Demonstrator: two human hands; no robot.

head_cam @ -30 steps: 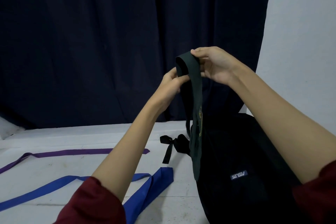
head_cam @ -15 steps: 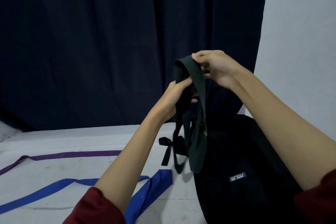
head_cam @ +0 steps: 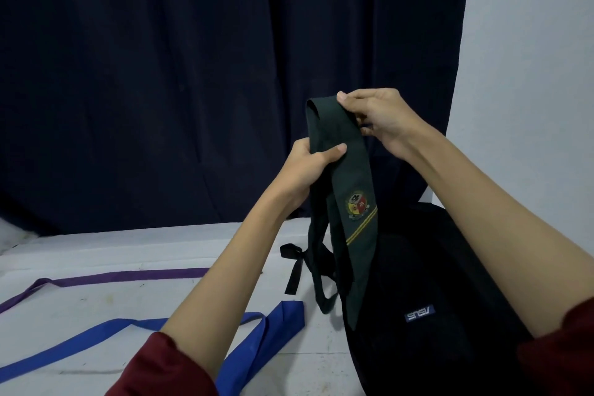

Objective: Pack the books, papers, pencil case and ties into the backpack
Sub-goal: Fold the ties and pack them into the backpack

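A dark green tie (head_cam: 348,170) is held up in the air, folded over at the top, where it is pinched by the right hand (head_cam: 377,119); lower down it is clasped by the left hand (head_cam: 308,167). Its crested end hangs in front of the black backpack (head_cam: 450,283). On the white table (head_cam: 128,247), a blue tie (head_cam: 257,341) and a purple tie (head_cam: 122,276) are laid out to the left.
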